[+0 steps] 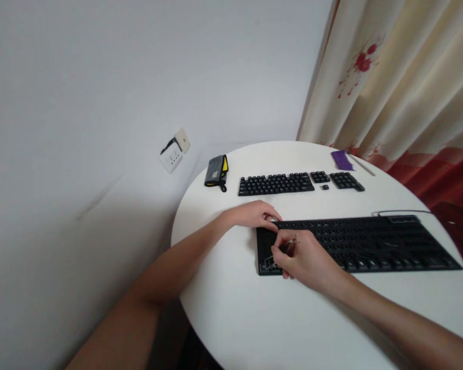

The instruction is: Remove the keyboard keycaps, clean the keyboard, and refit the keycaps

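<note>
The black keyboard (370, 241) lay flat on the round white tabletop (224, 298), with rows of loose keycaps (277, 184) set out beyond it. The right hand (299, 257) pinched a thin wire tool (269, 264) at the keyboard's left end, while the left hand (256, 214) curled at its far left corner, whether gripping I could not tell.

L fingers (269, 225), R fingers (281, 258) & forearms (193, 249) r bare.

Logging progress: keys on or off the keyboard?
Many off: loose keys lie in blocks on the table, beyond the keyboard. Cannot tell whether any are on.
</note>
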### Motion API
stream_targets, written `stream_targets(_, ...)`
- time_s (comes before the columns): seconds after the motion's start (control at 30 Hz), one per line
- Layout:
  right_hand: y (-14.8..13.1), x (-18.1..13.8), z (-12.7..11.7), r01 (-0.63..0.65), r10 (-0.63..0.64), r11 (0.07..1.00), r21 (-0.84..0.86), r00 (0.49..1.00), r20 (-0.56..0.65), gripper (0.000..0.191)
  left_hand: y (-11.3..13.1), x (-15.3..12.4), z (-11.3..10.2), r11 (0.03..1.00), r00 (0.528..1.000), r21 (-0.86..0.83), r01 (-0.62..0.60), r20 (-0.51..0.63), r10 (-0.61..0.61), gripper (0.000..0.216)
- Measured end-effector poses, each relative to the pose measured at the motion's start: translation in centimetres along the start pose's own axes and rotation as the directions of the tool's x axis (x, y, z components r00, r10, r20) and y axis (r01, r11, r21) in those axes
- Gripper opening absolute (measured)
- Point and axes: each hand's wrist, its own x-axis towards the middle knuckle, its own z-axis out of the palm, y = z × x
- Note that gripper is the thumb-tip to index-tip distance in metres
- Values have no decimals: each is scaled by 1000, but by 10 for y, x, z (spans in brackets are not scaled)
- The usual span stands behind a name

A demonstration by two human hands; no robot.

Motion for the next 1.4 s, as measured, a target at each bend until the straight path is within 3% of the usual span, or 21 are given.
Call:
stream_targets(0.3, 5, -5, 12, 40, -39, 999, -20, 998, 48, 26, -8, 1, 4, 998, 999, -59, 3, -35, -5, 39)
stream_targets(0.4, 1, -6, 18, 129, -123, 978, -161, 991, 48, 26, -8, 2, 5, 997, 999, -83, 2, -35, -4, 39)
stream_targets(0.53, -8, -7, 27, 287, -285, 818, -498, 955, 83, 27, -6, 2, 5, 996, 1000, -84, 8, -30, -10, 37)
stream_targets(0.67, -16, -5, 33, 312, -292, 688, -656, 946, 143, 21, -4, 2, 5, 997, 999, -76, -2, -37, -1, 36)
stream_targets(1.0, -16, -6, 15, 310, -255, 838, -450, 950, 180, 26, -8, 3, 7, 990, 998, -137, -9, -58, 1, 33)
stream_targets(1.23, -19, -6, 27, 336, -265, 748, -572, 942, 207, 21, -12, 4, 8, 986, 997, -168, -15, -72, 3, 32)
stream_targets(1.4, -22, -7, 22, 355, -245, 791, -499, 930, 274, 23, -13, 4, 9, 985, 998, -172, -8, -62, -3, 32)
